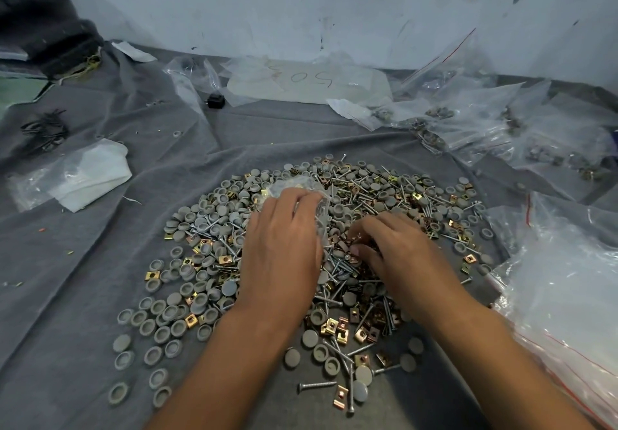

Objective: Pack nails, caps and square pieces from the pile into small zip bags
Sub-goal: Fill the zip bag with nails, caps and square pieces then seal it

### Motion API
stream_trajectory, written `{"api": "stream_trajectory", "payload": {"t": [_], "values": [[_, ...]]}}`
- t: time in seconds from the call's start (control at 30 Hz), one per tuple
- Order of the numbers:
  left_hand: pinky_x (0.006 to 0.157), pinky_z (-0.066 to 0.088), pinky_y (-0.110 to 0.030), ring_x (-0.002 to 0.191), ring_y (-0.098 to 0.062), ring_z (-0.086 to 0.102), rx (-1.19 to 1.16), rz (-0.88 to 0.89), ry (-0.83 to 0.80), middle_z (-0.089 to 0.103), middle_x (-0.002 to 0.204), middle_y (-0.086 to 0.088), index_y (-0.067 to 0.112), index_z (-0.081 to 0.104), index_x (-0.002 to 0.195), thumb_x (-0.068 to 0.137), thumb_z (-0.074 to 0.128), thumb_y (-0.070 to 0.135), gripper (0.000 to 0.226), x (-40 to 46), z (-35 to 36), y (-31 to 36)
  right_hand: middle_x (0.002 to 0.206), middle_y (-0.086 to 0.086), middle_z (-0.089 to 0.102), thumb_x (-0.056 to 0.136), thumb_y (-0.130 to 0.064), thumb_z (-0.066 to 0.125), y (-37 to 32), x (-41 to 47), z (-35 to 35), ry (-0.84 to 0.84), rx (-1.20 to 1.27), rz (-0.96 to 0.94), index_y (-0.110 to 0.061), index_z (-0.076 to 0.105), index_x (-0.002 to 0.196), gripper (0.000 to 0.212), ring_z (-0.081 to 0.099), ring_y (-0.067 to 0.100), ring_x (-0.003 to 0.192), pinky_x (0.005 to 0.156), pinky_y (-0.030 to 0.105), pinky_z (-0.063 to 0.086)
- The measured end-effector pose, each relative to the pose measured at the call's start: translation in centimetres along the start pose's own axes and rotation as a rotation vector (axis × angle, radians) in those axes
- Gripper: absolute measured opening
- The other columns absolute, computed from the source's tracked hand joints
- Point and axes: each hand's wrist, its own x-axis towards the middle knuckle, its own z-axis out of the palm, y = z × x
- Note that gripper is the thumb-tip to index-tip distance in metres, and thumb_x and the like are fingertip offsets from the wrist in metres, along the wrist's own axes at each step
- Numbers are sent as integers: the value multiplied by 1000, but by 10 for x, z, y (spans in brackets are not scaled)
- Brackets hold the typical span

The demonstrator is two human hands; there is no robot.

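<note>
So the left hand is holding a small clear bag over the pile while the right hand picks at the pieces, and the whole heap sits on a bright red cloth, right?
Not quite: the cloth is grey, not red, as the head view shows. The rest holds: the left hand holds a small clear bag over the pile while the right hand picks at the pieces.

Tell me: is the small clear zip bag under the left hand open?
Cannot tell: the left hand covers the crumpled small clear zip bag.

Right hand's fingers blurred, perhaps pinching something.
</note>
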Motion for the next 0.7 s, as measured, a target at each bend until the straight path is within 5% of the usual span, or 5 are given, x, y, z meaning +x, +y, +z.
{"api": "stream_trajectory", "payload": {"t": [0.23,0.43,0.7], "values": [[101,41,-31,115,-15,53,-39,-7,12,56,126,3,19,54,134,84,77,22,55,-1,0,0,107,-18,59,101,-19,56,8,-1,-1,43,197,129,-44,40,116,33,47,-18,94,66,7,41],[101,41,-31,116,-15,53,-43,-13,8,56,128,3,18,54,135,84,76,23,56,0,-1,1,111,-3,55,96,-10,62,0,-5,-8,96,171,-83,-26,67,114,25,57,10,88,67,16,51],[99,42,-32,115,-16,53,-45,-8,0,56,126,3,19,54,134,83,77,22,56,-1,-4,4,109,-9,53,88,-27,74,-10,-1,1,72,163,-2,-19,73,106,19,55,6,94,83,18,49]]}}
